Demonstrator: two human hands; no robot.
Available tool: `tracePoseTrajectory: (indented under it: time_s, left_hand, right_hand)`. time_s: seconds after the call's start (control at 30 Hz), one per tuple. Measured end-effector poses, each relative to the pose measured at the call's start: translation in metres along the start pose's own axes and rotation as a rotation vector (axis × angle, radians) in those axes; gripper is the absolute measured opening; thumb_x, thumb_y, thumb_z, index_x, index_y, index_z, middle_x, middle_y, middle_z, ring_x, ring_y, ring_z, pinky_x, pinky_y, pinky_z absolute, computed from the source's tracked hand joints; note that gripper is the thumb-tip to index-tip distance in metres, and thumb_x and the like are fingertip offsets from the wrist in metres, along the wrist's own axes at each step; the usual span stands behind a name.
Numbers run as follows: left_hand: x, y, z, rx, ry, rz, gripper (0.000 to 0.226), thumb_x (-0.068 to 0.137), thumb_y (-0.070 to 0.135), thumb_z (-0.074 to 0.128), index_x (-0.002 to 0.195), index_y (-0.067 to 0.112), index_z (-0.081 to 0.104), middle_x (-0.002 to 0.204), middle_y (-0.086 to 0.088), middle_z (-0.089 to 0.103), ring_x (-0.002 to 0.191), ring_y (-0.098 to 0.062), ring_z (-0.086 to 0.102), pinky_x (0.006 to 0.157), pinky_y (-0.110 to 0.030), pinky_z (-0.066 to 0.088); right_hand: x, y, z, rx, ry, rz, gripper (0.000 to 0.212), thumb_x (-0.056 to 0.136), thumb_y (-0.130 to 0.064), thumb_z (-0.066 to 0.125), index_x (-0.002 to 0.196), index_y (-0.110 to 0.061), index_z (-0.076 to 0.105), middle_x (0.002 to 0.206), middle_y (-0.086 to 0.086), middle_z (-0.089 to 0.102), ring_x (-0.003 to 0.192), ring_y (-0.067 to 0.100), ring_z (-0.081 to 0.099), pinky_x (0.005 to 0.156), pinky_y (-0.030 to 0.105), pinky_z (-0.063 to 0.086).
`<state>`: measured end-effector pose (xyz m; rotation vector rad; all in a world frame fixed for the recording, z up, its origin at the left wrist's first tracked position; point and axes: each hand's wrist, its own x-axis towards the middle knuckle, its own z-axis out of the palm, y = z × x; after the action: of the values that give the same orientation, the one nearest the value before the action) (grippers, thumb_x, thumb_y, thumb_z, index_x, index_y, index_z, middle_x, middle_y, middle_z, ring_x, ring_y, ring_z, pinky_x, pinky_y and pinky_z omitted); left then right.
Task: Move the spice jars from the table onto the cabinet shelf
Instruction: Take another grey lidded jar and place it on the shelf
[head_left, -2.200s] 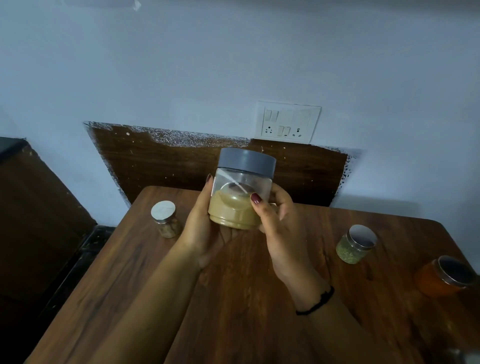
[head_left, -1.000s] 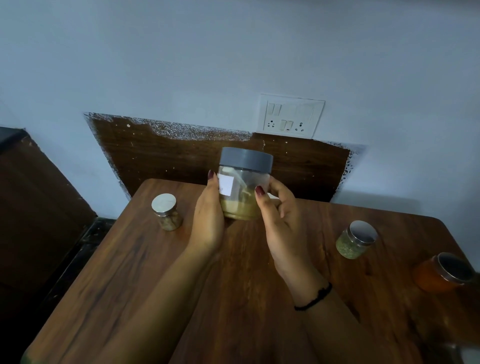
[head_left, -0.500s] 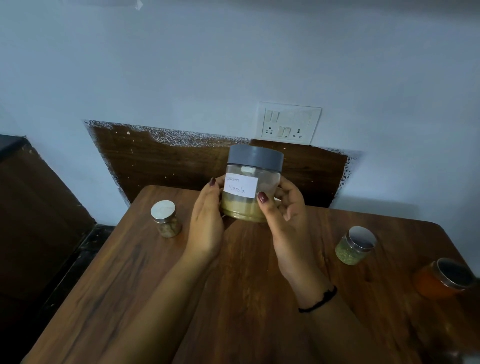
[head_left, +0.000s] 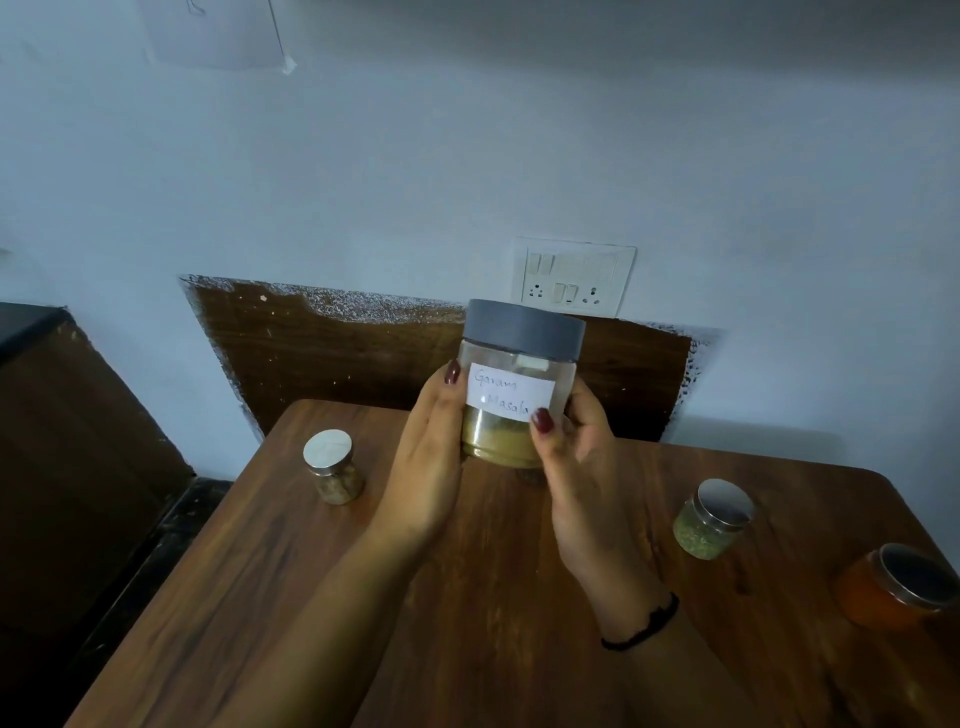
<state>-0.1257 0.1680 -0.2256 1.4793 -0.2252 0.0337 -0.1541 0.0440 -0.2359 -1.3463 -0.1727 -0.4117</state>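
Note:
A clear jar with a grey lid (head_left: 519, 374) and brownish powder is held upright above the far part of the wooden table (head_left: 493, 597). Its white label reading "Garam Masala" faces me. My left hand (head_left: 431, 467) grips its left side and my right hand (head_left: 576, 467) grips its right side, thumb on the label's corner. Three small jars stand on the table: a silver-lidded one with brown contents (head_left: 332, 467) at the left, a green-filled one (head_left: 711, 519) at the right, and an orange one (head_left: 898, 587) at the far right edge.
A white switch and socket plate (head_left: 571, 278) is on the wall behind the jar, above a dark brown patch (head_left: 337, 353). A dark wooden cabinet or bench (head_left: 67, 441) stands left of the table. No shelf is in view.
The jar has been turned in both hands until its label faces me, and it has been raised slightly. The three small jars have not moved.

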Motion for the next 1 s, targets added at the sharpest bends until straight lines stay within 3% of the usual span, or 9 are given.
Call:
tracePoseTrajectory:
  time_s: [0.1,0.13,0.3,0.43,0.53,0.67,0.77,0.87,1.0]
  left_hand:
    - [-0.003,0.007,0.006,0.119,-0.004,0.105,0.032,0.110,0.028,0.030,0.126,0.027,0.057,0.109,0.030,0.063,0.105,0.011,0.059,0.089,-0.012,0.047]
    - [-0.003,0.009,0.007,0.148,-0.008,0.125,0.031,0.109,0.026,0.029,0.126,0.027,0.054,0.107,0.035,0.062,0.104,0.014,0.057,0.084,-0.007,0.046]
    - [0.005,0.024,0.010,0.077,-0.049,0.207,0.037,0.105,0.040,0.035,0.127,0.021,0.057,0.112,0.009,0.069,0.107,-0.006,0.065,0.084,-0.022,0.053]
    - [0.015,0.035,0.013,0.079,-0.095,0.289,0.043,0.097,0.042,0.054,0.133,0.020,0.056,0.125,0.006,0.066,0.119,-0.009,0.061,0.096,-0.027,0.054]
    - [0.023,0.043,0.016,0.147,-0.106,0.367,0.061,0.086,0.049,0.061,0.140,0.023,0.049,0.136,0.006,0.060,0.128,-0.015,0.057,0.103,-0.041,0.051]
    - [0.037,0.064,0.021,0.186,-0.133,0.469,0.065,0.086,0.044,0.066,0.144,0.022,0.045,0.137,0.003,0.059,0.124,-0.020,0.060,0.098,-0.046,0.054]
    - [0.054,0.085,0.021,0.210,-0.129,0.545,0.067,0.084,0.044,0.070,0.143,0.024,0.047,0.138,0.001,0.057,0.124,-0.023,0.060,0.097,-0.048,0.054]
    - [0.073,0.111,0.022,0.321,-0.111,0.666,0.062,0.083,0.047,0.068,0.141,0.031,0.051,0.135,0.012,0.056,0.125,-0.015,0.056,0.099,-0.032,0.053]
    - [0.100,0.146,0.025,0.419,-0.087,0.784,0.059,0.085,0.051,0.063,0.141,0.036,0.051,0.126,0.019,0.056,0.123,-0.006,0.054,0.098,-0.013,0.047]
  right_hand:
    - [0.003,-0.006,0.001,0.005,-0.035,0.006,0.081,0.074,-0.056,0.074,0.134,-0.008,0.049,0.123,-0.001,0.067,0.116,0.017,0.065,0.084,0.024,0.056]
    - [0.005,-0.007,0.001,0.016,-0.035,0.002,0.081,0.074,-0.053,0.076,0.134,-0.007,0.048,0.122,-0.001,0.067,0.116,0.019,0.065,0.085,0.025,0.056]
    - [0.018,-0.015,-0.005,0.046,-0.008,-0.060,0.077,0.074,-0.038,0.082,0.136,-0.008,0.048,0.128,0.015,0.061,0.118,0.031,0.062,0.091,0.047,0.056]
    - [0.034,-0.032,-0.012,0.019,0.055,-0.112,0.081,0.066,-0.048,0.086,0.132,-0.013,0.053,0.129,0.024,0.055,0.117,0.035,0.061,0.091,0.056,0.055]
    - [0.049,-0.053,-0.016,0.035,0.067,-0.166,0.080,0.064,-0.048,0.087,0.129,-0.014,0.056,0.128,0.021,0.058,0.116,0.032,0.064,0.090,0.049,0.057]
    - [0.067,-0.079,-0.022,0.001,0.016,-0.236,0.070,0.066,-0.041,0.087,0.126,-0.024,0.056,0.123,0.002,0.067,0.115,0.023,0.066,0.083,0.029,0.058]
    - [0.080,-0.094,-0.026,-0.056,0.012,-0.265,0.081,0.062,-0.047,0.087,0.132,-0.042,0.048,0.130,-0.014,0.061,0.122,0.014,0.060,0.089,0.032,0.056]
    - [0.096,-0.110,-0.026,-0.113,0.067,-0.299,0.080,0.055,-0.062,0.085,0.124,-0.055,0.046,0.130,-0.022,0.059,0.124,0.011,0.058,0.099,0.045,0.053]
    - [0.124,-0.139,-0.021,-0.186,0.058,-0.383,0.071,0.064,-0.046,0.082,0.124,-0.043,0.045,0.128,-0.017,0.062,0.120,0.011,0.061,0.098,0.045,0.055]
